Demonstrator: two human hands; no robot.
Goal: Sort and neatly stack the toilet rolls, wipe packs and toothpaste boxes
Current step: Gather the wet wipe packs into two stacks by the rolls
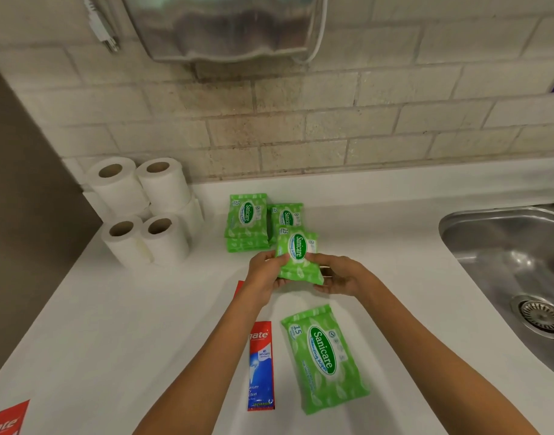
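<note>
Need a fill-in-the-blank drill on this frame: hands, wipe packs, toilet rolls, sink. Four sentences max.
1. The left hand and right hand grip the held wipe pack, coloured ____.
2. The toilet rolls are stacked at the far ____ corner of the counter.
3. The loose wipe pack lies just ____ of the toothpaste box.
4. Set in the counter's right end is a steel ____.
Missing: green; left; right; sink.

Toilet rolls (143,208) left of wipe packs (247,222).
</note>
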